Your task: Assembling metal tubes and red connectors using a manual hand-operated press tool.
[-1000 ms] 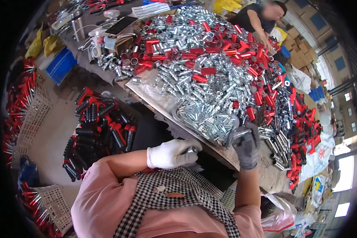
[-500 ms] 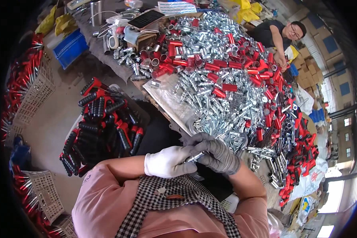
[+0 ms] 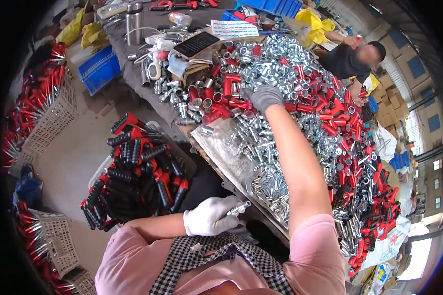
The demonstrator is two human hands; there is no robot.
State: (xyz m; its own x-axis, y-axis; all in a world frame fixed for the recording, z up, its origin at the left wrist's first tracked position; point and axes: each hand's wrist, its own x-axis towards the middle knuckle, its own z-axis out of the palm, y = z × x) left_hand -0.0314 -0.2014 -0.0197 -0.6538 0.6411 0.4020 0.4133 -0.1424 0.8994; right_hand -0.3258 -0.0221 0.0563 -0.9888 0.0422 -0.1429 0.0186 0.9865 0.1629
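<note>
In its white glove, my left hand [image 3: 209,217] is closed around a small silver metal fitting [image 3: 239,208], held just in front of my apron. One end of the fitting sticks out past the fingertips. My right hand [image 3: 267,97], gloved in grey, is stretched far over the bench at the heap of silver metal sleeves [image 3: 266,64]. Its fingers point left, down among silver and red pieces, and their tips are partly lost there. Close to them lie red metal tubes [image 3: 227,87]. Below my right forearm spread thin silver pins [image 3: 273,189] and small shafts.
Left of my lap stands a tub heaped with black-and-red handles [image 3: 128,167]. White crates [image 3: 51,118] of red tools line the left side, with a blue crate [image 3: 99,69] behind. A phone-like dark slab [image 3: 196,45] and a steel flask [image 3: 134,23] stand far left. A co-worker [image 3: 352,61] sits across.
My right hand has left my left hand and reached forward to the heap. The left hand keeps the silver fitting. The co-worker has raised a hand with a red piece.
</note>
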